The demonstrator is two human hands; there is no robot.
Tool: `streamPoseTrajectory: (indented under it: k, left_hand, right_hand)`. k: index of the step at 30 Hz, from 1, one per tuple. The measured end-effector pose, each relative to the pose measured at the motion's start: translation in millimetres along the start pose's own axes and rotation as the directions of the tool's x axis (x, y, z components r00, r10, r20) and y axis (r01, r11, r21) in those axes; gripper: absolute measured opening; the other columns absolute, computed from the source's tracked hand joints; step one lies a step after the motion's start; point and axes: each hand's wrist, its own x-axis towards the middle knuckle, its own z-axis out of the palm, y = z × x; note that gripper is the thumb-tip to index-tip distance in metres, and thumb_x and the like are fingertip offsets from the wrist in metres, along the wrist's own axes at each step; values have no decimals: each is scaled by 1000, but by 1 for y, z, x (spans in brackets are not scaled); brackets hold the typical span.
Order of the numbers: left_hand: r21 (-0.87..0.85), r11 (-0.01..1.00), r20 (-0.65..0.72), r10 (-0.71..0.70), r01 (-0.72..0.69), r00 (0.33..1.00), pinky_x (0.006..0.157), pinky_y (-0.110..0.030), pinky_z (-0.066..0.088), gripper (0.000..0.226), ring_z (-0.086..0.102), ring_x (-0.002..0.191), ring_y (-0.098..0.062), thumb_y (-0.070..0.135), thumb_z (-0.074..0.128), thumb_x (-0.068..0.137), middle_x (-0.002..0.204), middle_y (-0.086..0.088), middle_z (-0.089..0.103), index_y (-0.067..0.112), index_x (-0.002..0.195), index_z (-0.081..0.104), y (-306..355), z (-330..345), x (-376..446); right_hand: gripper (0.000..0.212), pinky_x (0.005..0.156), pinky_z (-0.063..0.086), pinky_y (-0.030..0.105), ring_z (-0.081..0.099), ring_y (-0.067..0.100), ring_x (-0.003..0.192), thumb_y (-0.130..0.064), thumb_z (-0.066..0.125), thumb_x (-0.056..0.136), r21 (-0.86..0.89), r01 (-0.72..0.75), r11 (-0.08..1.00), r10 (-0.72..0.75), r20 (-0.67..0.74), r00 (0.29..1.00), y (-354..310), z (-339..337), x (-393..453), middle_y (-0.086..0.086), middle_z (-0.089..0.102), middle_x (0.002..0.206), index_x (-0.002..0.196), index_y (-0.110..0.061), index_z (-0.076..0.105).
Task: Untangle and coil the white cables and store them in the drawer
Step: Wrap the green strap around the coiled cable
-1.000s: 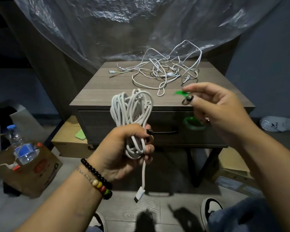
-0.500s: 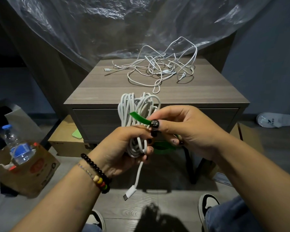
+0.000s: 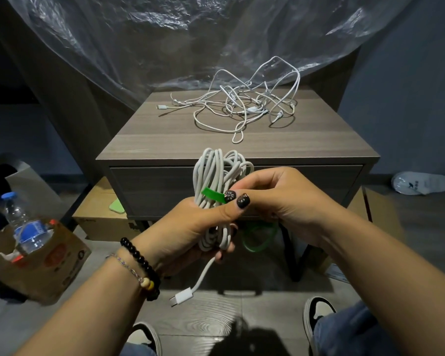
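Observation:
My left hand (image 3: 190,227) grips a coiled white cable (image 3: 217,173) upright in front of the drawer (image 3: 149,191), which is closed. The cable's plug end (image 3: 181,297) dangles below my fist. My right hand (image 3: 280,199) pinches a green strap (image 3: 212,195) laid across the coil at my left thumb. A green loop (image 3: 258,236) hangs under my right hand. A tangle of white cables (image 3: 244,104) lies on the far part of the nightstand top (image 3: 306,142).
A cardboard box with a water bottle (image 3: 23,227) stands on the floor at left. Another box (image 3: 98,217) sits under the nightstand. A white slipper (image 3: 420,182) lies at right. Plastic sheeting hangs behind. My shoes (image 3: 316,312) are at the bottom.
My right hand has come from up at the right to the coil, bringing the green strap with it. The strap now lies across the bundle at my left thumb.

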Motion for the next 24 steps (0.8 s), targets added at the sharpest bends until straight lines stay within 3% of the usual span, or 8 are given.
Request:
streamPoseTrajectory:
  k: [3,9,12,16,18,21,24]
  left_hand:
    - [-32,999,5,14,-14,1000,43,-24,46,93,57,54,-18,56,90,39,71,-13,55,18,119,61,0,0,0]
    - [-136,990,55,44,-37,997,44,-24,48,75,54,53,-16,69,78,45,70,-13,55,19,101,74,0,2,1]
    - [-122,992,1,28,-28,1000,44,-26,47,67,51,54,-20,71,60,62,72,-17,48,14,96,74,1,2,1]
    - [-156,986,18,56,-52,998,40,-22,44,53,52,47,-20,62,49,67,65,-15,51,17,88,70,0,5,0]
    - [-189,980,39,77,-69,996,40,-21,42,51,53,46,-17,62,43,73,63,-11,52,23,86,73,1,6,2]
    - [-263,961,43,102,-88,994,41,-19,34,59,49,44,-11,64,36,75,63,-6,50,21,87,74,5,7,4]
    - [-383,916,50,146,-116,988,37,-17,33,65,45,42,-7,72,36,78,62,-2,47,12,84,61,8,-1,4]
  right_hand:
    - [21,56,53,19,69,13,63,-9,72,61,46,-6,999,6,-18,1000,-1,3,-1,9,71,71,79,1,70]
    - [6,73,58,32,67,20,72,0,73,74,-8,37,999,-38,-111,993,1,7,1,12,71,76,73,-5,71]
    - [6,77,57,34,67,22,74,-3,75,71,-5,52,999,-53,-116,992,2,8,0,16,71,81,73,-6,71]
    - [9,71,57,30,66,19,71,-7,77,68,-39,72,997,-76,-128,989,-3,7,0,14,71,78,73,-5,71]
    - [6,61,56,22,65,14,64,-3,74,72,-43,73,996,-77,-118,990,-8,2,-1,12,70,74,77,-2,71]
    - [8,45,40,11,56,3,48,-3,72,74,-92,91,992,-100,-98,990,-18,-9,-3,8,69,67,82,-1,71]
    - [18,42,34,12,46,4,47,-11,71,69,-144,117,983,-127,-66,990,-23,-22,-2,8,71,68,85,-4,74]
